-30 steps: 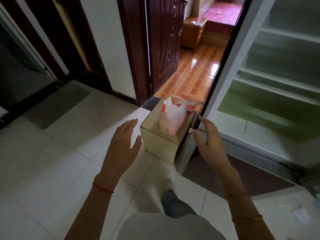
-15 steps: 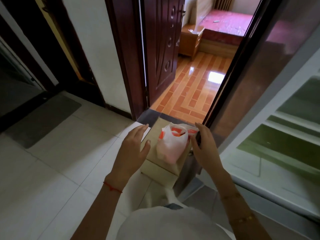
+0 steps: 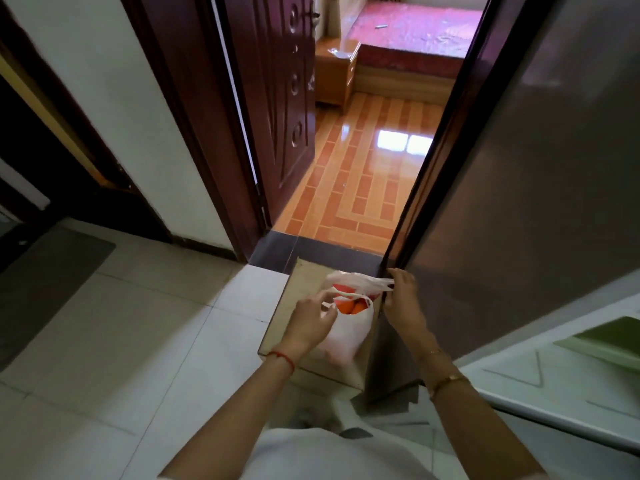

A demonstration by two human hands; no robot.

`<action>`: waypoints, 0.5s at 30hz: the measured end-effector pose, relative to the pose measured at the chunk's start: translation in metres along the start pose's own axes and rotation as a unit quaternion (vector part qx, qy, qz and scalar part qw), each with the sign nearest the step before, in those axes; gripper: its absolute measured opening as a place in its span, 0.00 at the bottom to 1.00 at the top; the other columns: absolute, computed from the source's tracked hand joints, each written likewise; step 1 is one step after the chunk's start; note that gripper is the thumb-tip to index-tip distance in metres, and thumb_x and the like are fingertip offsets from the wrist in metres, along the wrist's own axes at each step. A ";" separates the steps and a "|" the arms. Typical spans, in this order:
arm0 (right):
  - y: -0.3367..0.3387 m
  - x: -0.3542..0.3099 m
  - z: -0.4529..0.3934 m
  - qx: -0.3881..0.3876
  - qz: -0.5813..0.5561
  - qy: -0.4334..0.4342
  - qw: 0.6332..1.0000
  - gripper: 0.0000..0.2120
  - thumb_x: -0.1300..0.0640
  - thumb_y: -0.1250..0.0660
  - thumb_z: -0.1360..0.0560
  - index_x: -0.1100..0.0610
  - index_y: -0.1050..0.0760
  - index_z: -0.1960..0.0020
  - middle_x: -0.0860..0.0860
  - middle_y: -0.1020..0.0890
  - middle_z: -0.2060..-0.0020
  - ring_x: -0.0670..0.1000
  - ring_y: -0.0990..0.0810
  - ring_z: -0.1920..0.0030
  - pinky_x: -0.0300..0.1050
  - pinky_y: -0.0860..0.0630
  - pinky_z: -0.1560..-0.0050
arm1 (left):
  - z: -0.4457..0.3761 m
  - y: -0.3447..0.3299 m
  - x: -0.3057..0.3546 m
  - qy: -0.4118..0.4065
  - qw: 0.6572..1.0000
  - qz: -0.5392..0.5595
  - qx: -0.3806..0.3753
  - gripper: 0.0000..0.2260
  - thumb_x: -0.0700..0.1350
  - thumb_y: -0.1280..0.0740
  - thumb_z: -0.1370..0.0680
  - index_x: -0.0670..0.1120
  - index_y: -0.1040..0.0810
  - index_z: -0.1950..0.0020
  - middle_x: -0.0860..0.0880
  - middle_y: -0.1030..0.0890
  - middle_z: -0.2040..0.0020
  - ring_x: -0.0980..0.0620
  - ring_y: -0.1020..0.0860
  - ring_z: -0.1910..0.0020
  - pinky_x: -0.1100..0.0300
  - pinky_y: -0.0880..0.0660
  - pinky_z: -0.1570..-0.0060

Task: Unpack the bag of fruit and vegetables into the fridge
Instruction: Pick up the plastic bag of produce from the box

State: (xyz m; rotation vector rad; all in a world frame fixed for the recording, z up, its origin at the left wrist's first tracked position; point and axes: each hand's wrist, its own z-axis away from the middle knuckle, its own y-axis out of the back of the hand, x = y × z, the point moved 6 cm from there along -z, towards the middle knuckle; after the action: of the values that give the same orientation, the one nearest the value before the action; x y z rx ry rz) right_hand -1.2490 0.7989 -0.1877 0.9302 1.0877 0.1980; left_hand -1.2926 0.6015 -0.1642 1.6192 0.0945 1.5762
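A white plastic bag (image 3: 349, 327) with orange fruit (image 3: 349, 307) showing at its mouth stands on a tan box (image 3: 301, 296) on the floor. My right hand (image 3: 403, 299) pinches one of the bag's handles and pulls it to the right. At the bag's left side, my left hand (image 3: 311, 318) has its fingertips on the other handle loop. The fridge's open door (image 3: 519, 202) rises just right of the bag, and the fridge's pale interior (image 3: 571, 375) shows at lower right.
A dark wooden room door (image 3: 277, 109) stands open ahead onto an orange tiled floor (image 3: 363, 188). A grey mat (image 3: 45, 289) lies on the white floor tiles at left. The box sits close against the fridge door's edge.
Both hands have closed in on the bag, from hovering at either side of it to taking its handles. The bag's mouth is now pulled open. My view has moved closer and tilted up.
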 end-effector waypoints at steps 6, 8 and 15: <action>-0.019 0.021 -0.036 -0.003 0.041 -0.072 0.997 0.16 0.61 0.30 0.25 0.58 0.24 0.38 0.56 0.23 0.40 0.54 0.22 0.44 0.42 0.25 0.46 | -0.047 -0.054 -0.048 0.248 0.914 0.286 -0.145 0.16 0.51 0.37 0.22 0.47 0.28 0.35 0.44 0.23 0.39 0.49 0.21 0.47 0.59 0.24 0.52; -0.023 0.026 -0.043 -0.011 0.067 -0.072 0.995 0.18 0.62 0.30 0.25 0.59 0.25 0.35 0.57 0.24 0.37 0.57 0.24 0.39 0.46 0.27 0.40 | -0.056 -0.071 -0.055 0.314 0.850 0.386 -0.174 0.18 0.52 0.36 0.22 0.47 0.32 0.35 0.44 0.25 0.38 0.46 0.23 0.42 0.53 0.24 0.44; -0.046 0.051 -0.067 -0.044 0.131 -0.049 0.989 0.13 0.58 0.31 0.24 0.54 0.23 0.39 0.54 0.23 0.43 0.49 0.26 0.44 0.39 0.28 0.46 | -0.088 -0.101 -0.068 0.379 0.666 0.635 -0.096 0.21 0.45 0.35 0.22 0.41 0.34 0.31 0.38 0.27 0.34 0.41 0.28 0.35 0.49 0.30 0.36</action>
State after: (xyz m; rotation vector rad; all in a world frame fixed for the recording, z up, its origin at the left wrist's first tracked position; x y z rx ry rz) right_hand -1.2927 0.8355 -0.2654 0.9922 0.8567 0.4094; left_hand -1.3322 0.6703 -0.2919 0.5791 -0.9382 3.0891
